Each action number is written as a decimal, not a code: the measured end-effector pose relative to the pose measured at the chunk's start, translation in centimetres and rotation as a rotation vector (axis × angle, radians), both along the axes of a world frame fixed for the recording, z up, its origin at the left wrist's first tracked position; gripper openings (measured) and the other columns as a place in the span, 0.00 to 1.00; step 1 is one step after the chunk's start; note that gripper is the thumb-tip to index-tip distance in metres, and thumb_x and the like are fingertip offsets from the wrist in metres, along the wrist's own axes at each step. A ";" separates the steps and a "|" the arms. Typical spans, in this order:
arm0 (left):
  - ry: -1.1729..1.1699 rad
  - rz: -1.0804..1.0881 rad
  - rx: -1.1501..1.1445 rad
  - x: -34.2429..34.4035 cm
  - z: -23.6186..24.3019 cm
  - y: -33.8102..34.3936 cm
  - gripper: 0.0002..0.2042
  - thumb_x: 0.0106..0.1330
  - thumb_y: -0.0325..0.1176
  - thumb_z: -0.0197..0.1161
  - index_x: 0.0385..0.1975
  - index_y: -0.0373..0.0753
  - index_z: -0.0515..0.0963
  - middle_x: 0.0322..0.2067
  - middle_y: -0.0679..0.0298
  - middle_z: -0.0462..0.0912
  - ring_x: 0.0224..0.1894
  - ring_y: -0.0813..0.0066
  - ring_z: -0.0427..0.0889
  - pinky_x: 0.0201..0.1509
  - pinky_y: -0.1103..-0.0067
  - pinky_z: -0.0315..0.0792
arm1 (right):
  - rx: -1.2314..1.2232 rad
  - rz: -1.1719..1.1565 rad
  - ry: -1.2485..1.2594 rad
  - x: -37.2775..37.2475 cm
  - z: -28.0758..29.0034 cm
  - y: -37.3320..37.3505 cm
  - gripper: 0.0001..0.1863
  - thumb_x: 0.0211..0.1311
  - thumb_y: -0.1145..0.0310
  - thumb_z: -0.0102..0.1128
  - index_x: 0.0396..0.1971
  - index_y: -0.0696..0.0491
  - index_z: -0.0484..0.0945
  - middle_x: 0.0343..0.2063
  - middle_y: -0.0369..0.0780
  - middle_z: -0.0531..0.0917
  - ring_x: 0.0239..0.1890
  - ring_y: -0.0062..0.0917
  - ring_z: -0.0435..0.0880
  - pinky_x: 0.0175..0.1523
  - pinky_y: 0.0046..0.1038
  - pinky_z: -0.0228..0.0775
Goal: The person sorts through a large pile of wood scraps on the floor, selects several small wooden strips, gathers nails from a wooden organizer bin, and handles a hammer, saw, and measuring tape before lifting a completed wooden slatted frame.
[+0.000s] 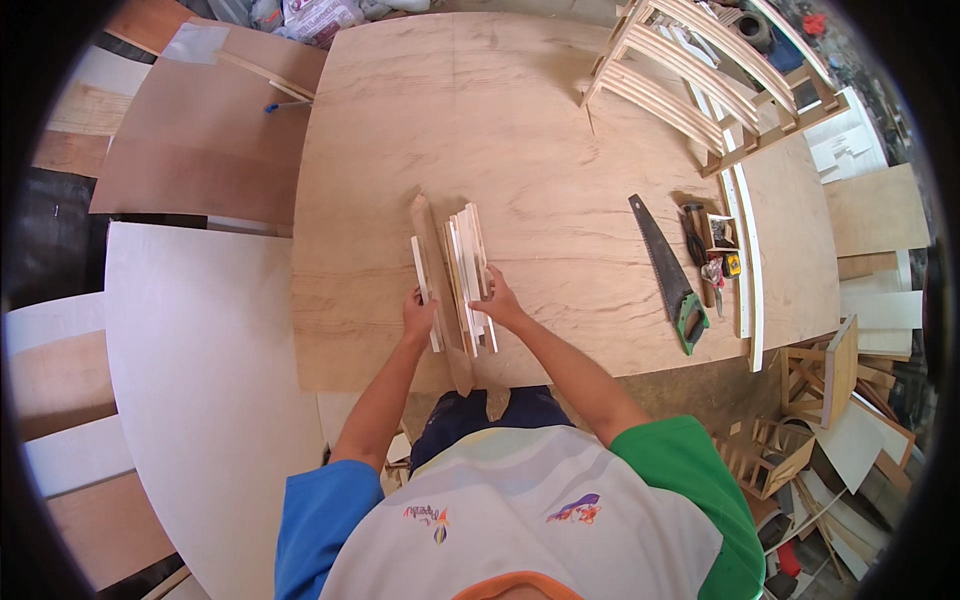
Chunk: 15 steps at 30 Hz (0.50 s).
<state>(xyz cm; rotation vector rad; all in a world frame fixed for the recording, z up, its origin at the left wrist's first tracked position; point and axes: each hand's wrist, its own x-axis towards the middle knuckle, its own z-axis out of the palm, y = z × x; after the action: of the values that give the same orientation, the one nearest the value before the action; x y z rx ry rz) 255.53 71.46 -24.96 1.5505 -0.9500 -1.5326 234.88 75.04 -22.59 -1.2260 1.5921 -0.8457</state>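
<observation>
Near the front edge of the plywood table, my left hand (419, 314) curls around a short pale wooden strip (420, 262). A longer, darker brown wooden strip (440, 300) lies against it, its near end jutting past the table edge. My right hand (501, 303) grips the side of a bundle of pale wooden strips (468, 262), thumb on top and fingers along the right side. The strips run roughly parallel, pointing away from me, with uneven ends. A narrow gap shows between the brown strip and the bundle. My fingertips are partly hidden by the wood.
The plywood tabletop (450, 120) carries a green-handled handsaw (667, 262), a small box of tools (718, 232) and a yellow tape measure (732, 265) at right. Long white strips (746, 260) lie beyond them. A slatted wooden frame (700, 75) stands far right. Large boards (200, 330) lie left.
</observation>
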 end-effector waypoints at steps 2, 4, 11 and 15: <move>-0.047 -0.057 -0.050 0.0 0.1 0.3 0.25 0.55 0.17 0.57 0.56 0.30 0.64 0.47 0.56 0.76 0.47 0.70 0.76 0.49 0.76 0.71 | 0.011 0.011 -0.068 0.0 0.0 -0.3 0.50 0.44 0.73 0.71 0.66 0.53 0.49 0.52 0.53 0.71 0.51 0.37 0.75 0.56 0.35 0.69; -0.069 -0.036 -0.048 -0.1 0.6 1.0 0.27 0.55 0.17 0.57 0.58 0.30 0.63 0.48 0.56 0.75 0.50 0.69 0.76 0.53 0.77 0.70 | -0.006 0.044 -0.138 0.5 0.2 0.2 0.50 0.44 0.74 0.70 0.67 0.53 0.49 0.55 0.51 0.70 0.53 0.37 0.74 0.57 0.34 0.68; -0.145 -0.045 -0.157 1.4 0.4 2.0 0.28 0.56 0.18 0.56 0.60 0.29 0.61 0.54 0.52 0.70 0.59 0.64 0.69 0.64 0.75 0.61 | -0.121 0.065 -0.017 3.5 2.5 0.8 0.42 0.48 0.66 0.66 0.64 0.54 0.56 0.59 0.50 0.68 0.59 0.41 0.69 0.63 0.33 0.60; -0.499 -0.155 -0.484 0.2 2.6 3.2 0.23 0.58 0.20 0.57 0.56 0.31 0.66 0.54 0.52 0.71 0.58 0.64 0.69 0.63 0.74 0.62 | -0.184 -0.014 0.286 2.5 1.4 2.1 0.36 0.48 0.65 0.66 0.59 0.55 0.64 0.57 0.51 0.69 0.63 0.43 0.63 0.66 0.35 0.55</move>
<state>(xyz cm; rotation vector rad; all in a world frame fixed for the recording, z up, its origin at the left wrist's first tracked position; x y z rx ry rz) 255.75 74.65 -22.39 1.5410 -1.6162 -0.9120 237.38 77.10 -21.21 -1.5230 1.7801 -0.8709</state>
